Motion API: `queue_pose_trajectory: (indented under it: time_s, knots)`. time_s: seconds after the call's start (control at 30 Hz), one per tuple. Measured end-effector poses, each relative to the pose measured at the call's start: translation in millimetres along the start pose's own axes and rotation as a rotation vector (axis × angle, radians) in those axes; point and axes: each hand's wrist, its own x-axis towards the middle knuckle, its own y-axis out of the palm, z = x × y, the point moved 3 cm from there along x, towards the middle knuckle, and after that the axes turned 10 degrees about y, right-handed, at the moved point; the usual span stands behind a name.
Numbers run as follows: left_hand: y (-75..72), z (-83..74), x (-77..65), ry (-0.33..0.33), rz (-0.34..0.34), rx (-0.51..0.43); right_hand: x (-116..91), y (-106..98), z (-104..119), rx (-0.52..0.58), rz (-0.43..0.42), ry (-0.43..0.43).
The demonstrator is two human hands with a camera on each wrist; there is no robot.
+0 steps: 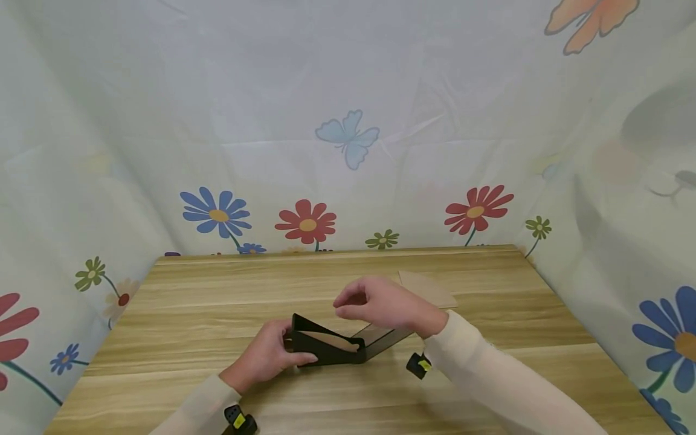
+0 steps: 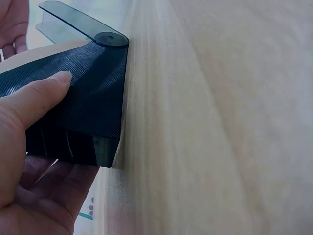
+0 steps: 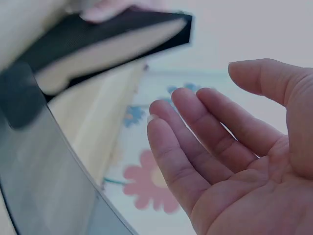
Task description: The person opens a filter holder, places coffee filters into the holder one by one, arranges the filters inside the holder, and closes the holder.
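My left hand (image 1: 263, 356) grips a black coffee filter box (image 1: 326, 356) at its left end, thumb on the near side. In the left wrist view the ribbed box wall (image 2: 93, 103) stands against the tabletop, fingers beneath its end. Beige filter paper (image 1: 328, 340) shows inside the box. The smoky see-through lid (image 1: 387, 343) is swung out to the right on its hinge. Above the lid hovers my right hand (image 1: 388, 304), holding nothing. In the right wrist view its fingers curve loosely, thumb apart. Behind that hand lies a fan-shaped beige coffee filter (image 1: 429, 289), partly hidden.
All this is on a wood-grain table (image 1: 217, 290). A pale curtain (image 1: 261, 90) printed with flowers and butterflies hangs behind the table's far edge and along both sides. Each wrist wears a small black device (image 1: 417, 366).
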Motion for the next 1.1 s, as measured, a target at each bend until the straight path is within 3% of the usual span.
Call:
queue_pose_trajectory:
  time_s: [0.2, 0.5, 0.73, 1.1]
  knots:
    - [-0.6, 1.4, 0.6, -0.015, 0.0, -0.005, -4, -39, -5, 0.079, -0.062, -0.045]
    - [-1.0, 1.0, 0.2, -0.028, 0.002, 0.0, 4, -86, -35, 0.075, -0.154, -0.001]
    - [-0.4, 1.5, -0.1, -0.022, 0.002, 0.01, 18, -100, -73, -0.104, -0.227, -0.019]
    - [0.7, 1.1, 0.4, -0.01, -0.007, 0.021, 35, -105, -116, -0.185, -0.255, 0.047]
